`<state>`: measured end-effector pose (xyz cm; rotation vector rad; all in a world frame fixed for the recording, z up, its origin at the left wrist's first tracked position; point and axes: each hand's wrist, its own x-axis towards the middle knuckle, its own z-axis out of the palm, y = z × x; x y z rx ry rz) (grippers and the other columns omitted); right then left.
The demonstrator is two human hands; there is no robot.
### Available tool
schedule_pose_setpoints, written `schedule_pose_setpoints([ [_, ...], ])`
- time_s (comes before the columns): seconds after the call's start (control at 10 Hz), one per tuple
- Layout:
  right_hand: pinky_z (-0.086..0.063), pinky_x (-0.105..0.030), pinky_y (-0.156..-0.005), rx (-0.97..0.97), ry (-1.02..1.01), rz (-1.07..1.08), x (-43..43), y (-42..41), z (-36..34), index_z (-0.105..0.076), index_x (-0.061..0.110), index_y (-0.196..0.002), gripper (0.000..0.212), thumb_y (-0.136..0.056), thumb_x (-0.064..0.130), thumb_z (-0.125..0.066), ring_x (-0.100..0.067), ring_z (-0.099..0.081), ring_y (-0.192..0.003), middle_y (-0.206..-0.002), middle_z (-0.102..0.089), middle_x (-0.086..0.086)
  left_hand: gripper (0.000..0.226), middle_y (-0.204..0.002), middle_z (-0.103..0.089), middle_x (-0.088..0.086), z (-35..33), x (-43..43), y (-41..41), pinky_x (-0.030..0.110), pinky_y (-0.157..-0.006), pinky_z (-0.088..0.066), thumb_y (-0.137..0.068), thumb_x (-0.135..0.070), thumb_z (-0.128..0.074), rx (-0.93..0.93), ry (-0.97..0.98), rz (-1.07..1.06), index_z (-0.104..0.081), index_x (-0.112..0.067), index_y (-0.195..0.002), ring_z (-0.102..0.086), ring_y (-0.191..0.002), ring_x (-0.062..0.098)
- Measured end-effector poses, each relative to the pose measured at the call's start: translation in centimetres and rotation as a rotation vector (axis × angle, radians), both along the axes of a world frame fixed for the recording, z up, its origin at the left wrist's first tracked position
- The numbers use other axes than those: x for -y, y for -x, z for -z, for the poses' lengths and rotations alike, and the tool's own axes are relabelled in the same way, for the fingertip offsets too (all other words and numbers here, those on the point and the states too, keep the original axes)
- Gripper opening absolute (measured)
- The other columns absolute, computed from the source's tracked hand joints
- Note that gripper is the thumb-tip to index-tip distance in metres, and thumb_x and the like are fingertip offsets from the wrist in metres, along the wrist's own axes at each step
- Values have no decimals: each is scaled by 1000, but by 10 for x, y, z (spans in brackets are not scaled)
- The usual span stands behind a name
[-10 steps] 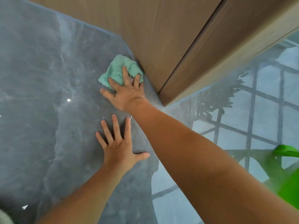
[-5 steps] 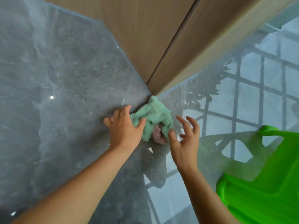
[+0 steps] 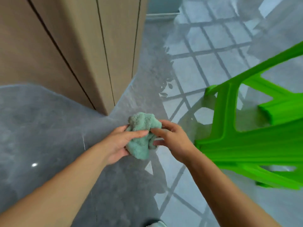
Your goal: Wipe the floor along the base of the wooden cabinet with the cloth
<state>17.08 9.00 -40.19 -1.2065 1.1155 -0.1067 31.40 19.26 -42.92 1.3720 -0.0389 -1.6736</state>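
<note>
A bunched pale green cloth (image 3: 141, 128) is held up off the grey floor (image 3: 41, 128), just in front of the corner of the wooden cabinet (image 3: 68, 46). My left hand (image 3: 121, 143) grips its left and lower side, thumb across the top. My right hand (image 3: 170, 140) pinches its right edge with the fingertips. The cabinet stands at the upper left, its corner base meeting the floor a short way beyond the cloth.
A bright green plastic chair (image 3: 255, 141) stands close on the right, its legs next to my right forearm. The glossy floor mirrors a window grid at centre right. A white baseboard (image 3: 162, 14) runs along the far wall.
The right hand was pressing the cloth on the floor by the cabinet. The cloth came to the cabinet corner and now both hands hold it lifted and bunched. The view swung right, showing more chair.
</note>
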Motion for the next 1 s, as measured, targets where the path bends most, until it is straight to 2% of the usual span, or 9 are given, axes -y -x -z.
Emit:
schedule_pose_setpoints([
  [0.2,-60,-33,-70,125,-73,279,0,62,-189,-66,5,-111,22,-89,2,-64,-21,-68,-87,-100,-69,-12,69,-104,-80,2,-177,32,72,37,-72,-58,-47,-23,-87,-10,70,-33,-69,-23,-114,-76,-94,20],
  [0.3,-58,-33,-68,104,-33,427,-5,91,-290,-65,11,-113,28,-86,6,-71,-15,-68,-82,-104,-68,-14,45,-95,-81,-2,-276,43,108,29,-56,-59,-56,-20,-85,33,74,-29,-74,-28,-99,-77,-86,17],
  [0.4,-56,-30,-62,19,14,566,6,126,-373,-66,11,-111,29,-83,6,-74,-16,-66,-79,-110,-67,-20,30,-91,-81,-3,-367,65,146,27,-57,-60,-69,-12,-84,71,95,68,-76,-33,-89,-77,-83,15],
  [0.5,-57,-24,-55,-53,133,685,42,168,-414,-63,12,-114,35,-82,4,-74,-10,-68,-69,-100,-67,-11,28,-90,-81,-1,-421,110,185,30,-65,-63,-71,-9,-80,71,124,134,-74,-26,-92,-76,-82,16],
  [0.6,-62,-36,-65,-142,242,748,90,206,-414,-55,13,-125,46,-84,5,-72,-10,-69,-68,-103,-66,-7,23,-91,-77,0,-429,167,228,35,-69,-58,-83,-7,-70,62,113,172,-68,-21,-101,-72,-82,20],
  [0.7,-55,-51,-92,-171,240,746,131,233,-384,-50,18,-130,51,-84,7,-69,-25,-68,-102,-118,-65,-8,30,-101,-71,4,-412,213,263,38,-73,-53,-86,-13,-68,97,139,250,-61,-20,-114,-66,-85,22],
  [0.8,-50,-46,-99,-234,165,675,144,246,-352,-44,18,-142,64,-84,5,-66,-25,-63,-113,-128,-63,-5,32,-113,-64,2,-382,221,272,40,-83,-51,-87,-19,-67,143,55,286,-57,-25,-117,-61,-90,18],
  [0.9,-49,-41,-99,-324,235,602,139,247,-349,-39,20,-147,71,-82,8,-65,-23,-60,-115,-135,-57,-7,30,-112,-63,0,-374,209,261,44,-89,-52,-88,-23,-67,193,-7,335,-55,-30,-114,-60,-107,26],
  [1.0,-46,-21,-87,-338,354,542,116,241,-364,-36,19,-146,75,-81,17,-74,-16,-57,-104,-122,-59,0,38,-103,-60,-7,-385,187,247,37,-77,-55,-86,-32,-68,229,-18,399,-53,-41,-120,-63,-96,22],
])
